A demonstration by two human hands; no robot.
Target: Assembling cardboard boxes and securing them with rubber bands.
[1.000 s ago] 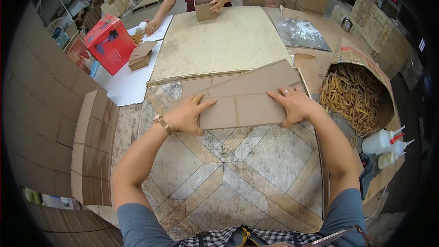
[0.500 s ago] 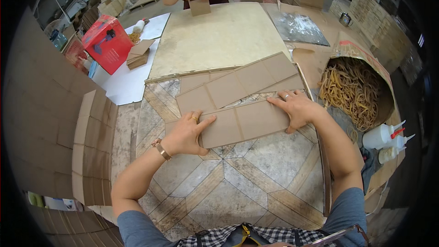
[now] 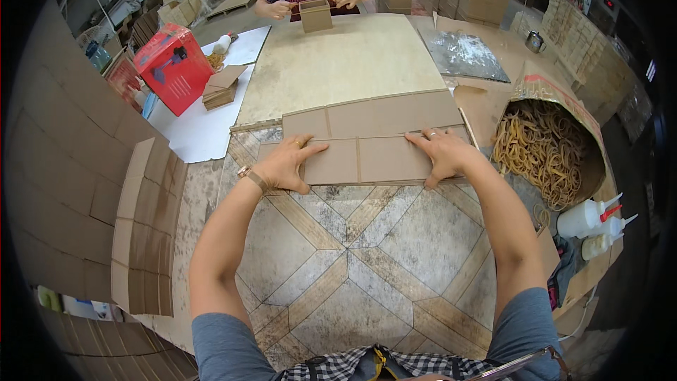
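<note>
The cardboard sheet (image 3: pixel 367 137) lies flat mid-table, its near flap folded over; the left hand (image 3: pixel 285 164) and right hand (image 3: pixel 443 155), fingers spread, press it down; even pressure along the crease should keep the fold straight.

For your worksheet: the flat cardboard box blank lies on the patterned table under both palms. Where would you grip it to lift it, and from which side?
Probably by its two short ends, from the left and right. The cardboard blank lies flat and runs long from side to side, so one central grip would likely let it sag at its creases. The left hand and right hand already rest flat near those ends, above the near edge.
</note>
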